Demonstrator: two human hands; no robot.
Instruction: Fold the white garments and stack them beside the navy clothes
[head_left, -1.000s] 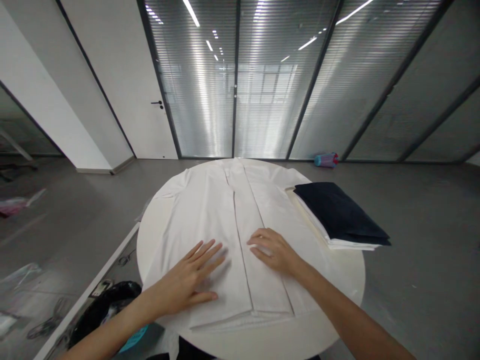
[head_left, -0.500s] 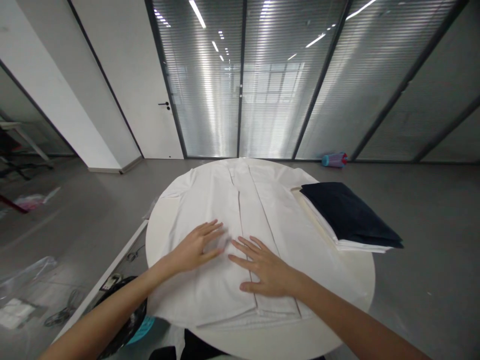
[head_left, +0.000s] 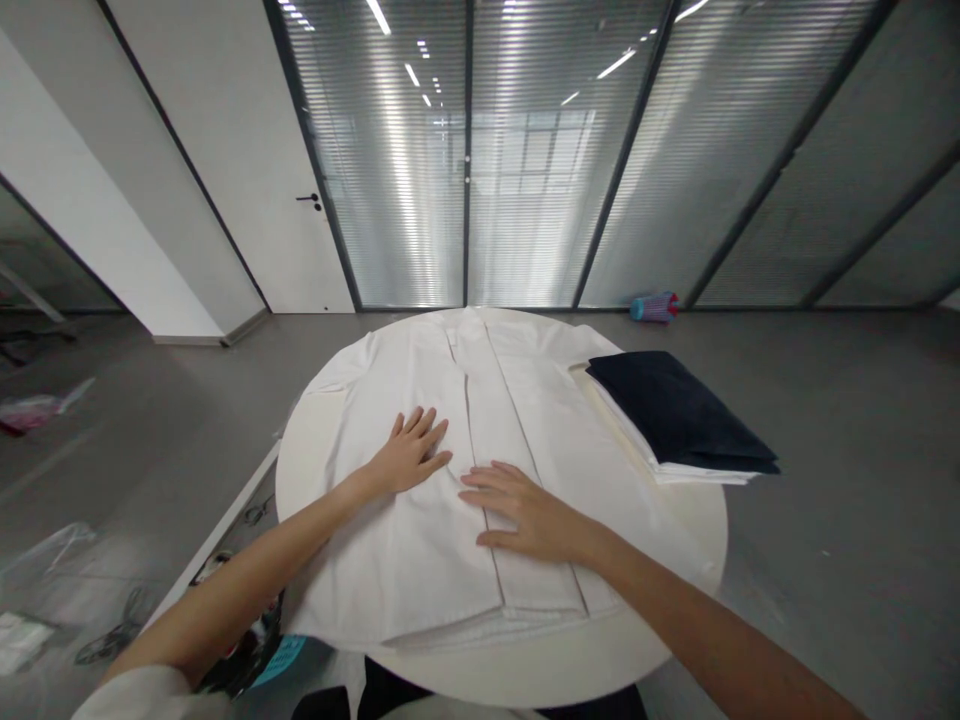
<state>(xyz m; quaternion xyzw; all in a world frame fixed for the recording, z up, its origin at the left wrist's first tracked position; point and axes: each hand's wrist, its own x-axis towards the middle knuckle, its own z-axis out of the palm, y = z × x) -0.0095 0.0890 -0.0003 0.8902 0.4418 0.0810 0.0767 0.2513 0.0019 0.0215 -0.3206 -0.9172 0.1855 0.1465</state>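
Observation:
A white garment, which looks like a short-sleeved shirt or coat (head_left: 420, 560), lies spread over a round table, its front edges running lengthwise down the middle. My left hand (head_left: 411, 452) rests flat on its left panel, fingers spread. Close beside the front edge, my right hand (head_left: 525, 512) lies on the cloth with fingers stretched out and apart. Neither hand grasps anything. Part of the garment is hidden under both hands and forearms.
The round white table (head_left: 525, 680) shows its rim at the front. A folded dark navy cloth (head_left: 679, 410) tops folded white cloth (head_left: 705, 475) at the right edge. A bin with a black bag (head_left: 251, 650) stands below left. Cables (head_left: 116, 635) lie on the floor.
My left hand has moved up and left, away from my right hand, and now lies flat. My right hand stays near the front edge. The camera view has shifted slightly.

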